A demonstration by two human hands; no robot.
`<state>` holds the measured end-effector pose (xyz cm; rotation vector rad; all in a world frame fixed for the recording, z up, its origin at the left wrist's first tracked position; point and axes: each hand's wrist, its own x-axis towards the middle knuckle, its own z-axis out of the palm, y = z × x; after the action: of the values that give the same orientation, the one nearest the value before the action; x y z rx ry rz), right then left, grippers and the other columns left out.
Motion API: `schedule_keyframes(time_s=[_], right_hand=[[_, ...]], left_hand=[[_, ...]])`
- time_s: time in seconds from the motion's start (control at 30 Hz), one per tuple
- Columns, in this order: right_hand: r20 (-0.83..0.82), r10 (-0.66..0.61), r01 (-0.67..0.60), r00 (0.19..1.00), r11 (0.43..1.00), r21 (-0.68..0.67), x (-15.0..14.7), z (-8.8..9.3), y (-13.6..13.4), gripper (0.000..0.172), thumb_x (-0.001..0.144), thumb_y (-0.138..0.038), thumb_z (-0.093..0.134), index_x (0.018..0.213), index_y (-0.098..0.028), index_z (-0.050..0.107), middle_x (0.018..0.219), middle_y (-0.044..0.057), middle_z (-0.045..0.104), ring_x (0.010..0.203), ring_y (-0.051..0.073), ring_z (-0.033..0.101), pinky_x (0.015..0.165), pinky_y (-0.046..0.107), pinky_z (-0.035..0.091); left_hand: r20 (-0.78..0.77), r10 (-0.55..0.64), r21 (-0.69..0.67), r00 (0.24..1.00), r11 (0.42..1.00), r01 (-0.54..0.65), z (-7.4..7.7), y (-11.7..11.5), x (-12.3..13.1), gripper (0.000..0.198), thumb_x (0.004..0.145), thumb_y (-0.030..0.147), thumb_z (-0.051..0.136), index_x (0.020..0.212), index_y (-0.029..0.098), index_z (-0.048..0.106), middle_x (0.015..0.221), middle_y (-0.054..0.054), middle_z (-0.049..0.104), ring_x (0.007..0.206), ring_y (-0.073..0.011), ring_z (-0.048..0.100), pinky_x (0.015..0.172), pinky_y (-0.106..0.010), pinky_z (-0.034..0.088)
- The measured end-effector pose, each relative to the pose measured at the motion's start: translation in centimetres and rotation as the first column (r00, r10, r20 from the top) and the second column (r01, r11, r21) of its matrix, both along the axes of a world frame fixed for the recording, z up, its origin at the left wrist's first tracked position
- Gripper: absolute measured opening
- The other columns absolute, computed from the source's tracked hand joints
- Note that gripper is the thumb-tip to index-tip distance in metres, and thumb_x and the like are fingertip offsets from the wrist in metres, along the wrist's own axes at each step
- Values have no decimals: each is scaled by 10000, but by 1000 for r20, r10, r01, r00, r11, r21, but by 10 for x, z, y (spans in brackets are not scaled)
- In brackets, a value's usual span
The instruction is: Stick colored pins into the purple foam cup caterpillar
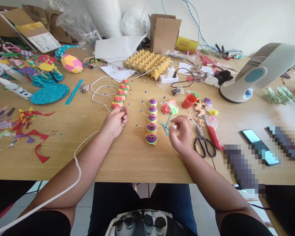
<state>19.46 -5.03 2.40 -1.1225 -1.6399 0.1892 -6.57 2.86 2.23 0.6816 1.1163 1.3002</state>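
My left hand (pixel 115 122) is closed in a pinch beside the near end of a row of red-topped egg-carton cups (pixel 118 99). Whatever its fingertips may hold is too small or hidden to make out. In front of me stands a second row of egg-carton cups (pixel 151 127) with purple tops, small drawn faces and yellow rings. Blue-headed pins (pixel 143 112) stick out from its side. My right hand (pixel 182 133) hovers to the right of this row, fingers loosely curled and the thumb apart from them. Just beyond it lies a blue plastic tool (pixel 166 125), partly hidden.
Black-handled scissors (pixel 203 144) and a red-handled cutter (pixel 213 132) lie right of my right hand. Behind are a red cup (pixel 188 101), a yellow egg tray (pixel 147 62) and a power strip (pixel 168 78). A white cable (pixel 76 164) crosses my left arm. A fan (pixel 255 72) stands right.
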Motion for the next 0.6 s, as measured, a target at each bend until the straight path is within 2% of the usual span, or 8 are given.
schedule_keyframes(time_s=[0.1, 0.17, 0.27, 0.4, 0.6], right_hand=[[302, 95, -109, 949, 994, 30, -6, 6, -11, 339, 833, -372, 693, 1126, -235, 593, 1037, 87, 568, 973, 255, 548, 845, 415, 457], [486, 126, -142, 865, 990, -3, -11, 4, -16, 466, 834, -457, 716, 1228, -240, 595, 1119, 109, 570, 1052, 283, 529, 898, 438, 429], [667, 144, -165, 731, 986, -31, -17, -2, -18, 547, 853, -456, 716, 1343, -262, 570, 1223, 123, 567, 1151, 313, 483, 940, 453, 384], [743, 143, -157, 653, 986, -51, -20, -9, -17, 550, 891, -376, 691, 1411, -304, 528, 1267, 115, 571, 1187, 315, 460, 952, 457, 362], [730, 98, -66, 676, 995, -73, -24, -13, -10, 589, 877, -399, 719, 1426, -312, 522, 1262, 130, 570, 1152, 322, 468, 926, 461, 368]], left_hand=[[-30, -9, 39, 1000, 999, 10, -4, -1, 1, 210, 747, 65, 575, 932, 165, 587, 792, 2, 620, 545, -41, 475, 482, -137, 346], [-36, -16, 54, 999, 998, 18, -7, -1, 2, 226, 754, 75, 594, 953, 179, 573, 811, 0, 650, 551, -42, 490, 496, -136, 360], [-58, 7, 71, 998, 997, -3, -9, 0, 1, 265, 749, 106, 636, 990, 191, 569, 850, -8, 687, 580, -45, 528, 531, -139, 387], [-118, 62, 134, 991, 990, -46, -10, -1, 1, 316, 736, 161, 681, 1034, 196, 582, 894, -19, 713, 622, -51, 560, 567, -152, 395], [-240, 116, 274, 964, 961, -47, -12, -3, 5, 274, 755, 232, 676, 1020, 184, 622, 970, -54, 728, 722, -78, 600, 640, -190, 423]])
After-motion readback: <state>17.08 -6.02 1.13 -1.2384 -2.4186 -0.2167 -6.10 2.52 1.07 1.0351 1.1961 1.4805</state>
